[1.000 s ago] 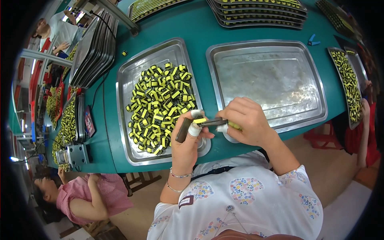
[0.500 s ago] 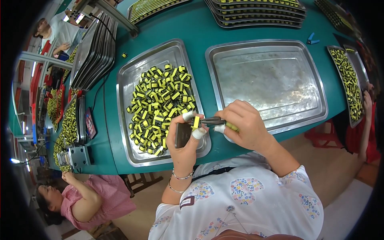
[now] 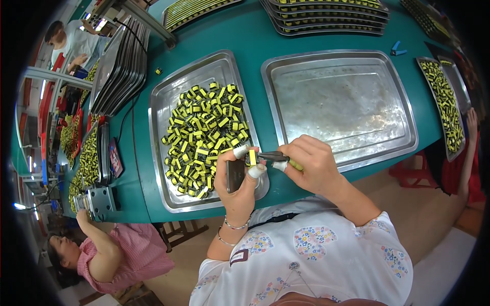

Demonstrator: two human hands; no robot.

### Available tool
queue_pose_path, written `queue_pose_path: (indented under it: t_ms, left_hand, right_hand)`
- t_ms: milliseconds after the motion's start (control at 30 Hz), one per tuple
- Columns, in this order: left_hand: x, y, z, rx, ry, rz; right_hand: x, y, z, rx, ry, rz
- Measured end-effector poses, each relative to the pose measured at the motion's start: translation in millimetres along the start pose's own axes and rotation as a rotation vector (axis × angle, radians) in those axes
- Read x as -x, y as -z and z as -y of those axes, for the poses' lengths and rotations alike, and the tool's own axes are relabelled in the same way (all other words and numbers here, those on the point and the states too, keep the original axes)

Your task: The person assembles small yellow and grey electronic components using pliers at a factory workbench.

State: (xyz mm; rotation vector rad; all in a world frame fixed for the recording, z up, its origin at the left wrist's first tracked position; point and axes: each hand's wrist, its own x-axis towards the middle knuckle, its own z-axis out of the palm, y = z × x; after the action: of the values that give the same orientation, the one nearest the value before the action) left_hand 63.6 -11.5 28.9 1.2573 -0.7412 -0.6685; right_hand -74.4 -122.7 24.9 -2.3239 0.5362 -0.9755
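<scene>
Between its taped thumb and forefinger, my left hand [image 3: 236, 201] pinches a small yellow-and-black transformer [image 3: 252, 157]. A dark rectangular block [image 3: 235, 176] also sits in that palm. My right hand [image 3: 315, 166] is closed around pliers [image 3: 271, 156] with yellow-green handles. The dark jaws reach the transformer's right side; whether they grip a pin there is too small to tell. Both hands are over the near right corner of the left metal tray [image 3: 209, 71], which holds a heap of similar transformers [image 3: 204, 132]. White tape covers my right thumb too.
To the right lies a bare metal tray [image 3: 347, 102]. Stacked trays of transformers [image 3: 326, 23] stand behind it, near blue cutters [image 3: 398, 49]. More stacked trays [image 3: 122, 71] lean at the left. A co-worker in pink [image 3: 120, 255] sits lower left; another's hand [image 3: 472, 125] is at right.
My right hand has shifted slightly down, and the pliers' tilt has changed a little. My left hand still pinches the transformer. Co-workers at the left and right have moved their arms.
</scene>
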Motion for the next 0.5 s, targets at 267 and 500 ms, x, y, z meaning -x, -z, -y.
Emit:
queue_pose_path:
  t_ms: [267,500]
  left_hand:
    - [-10,-7,-8,0.128,0.077,0.052]
    - [-30,-29,-21,0.464,0.339,0.198]
  right_hand:
    - [-5,5,-8,-0.169,-0.075,-0.075]
    - [-22,24,-3,-0.807,-0.436,0.029]
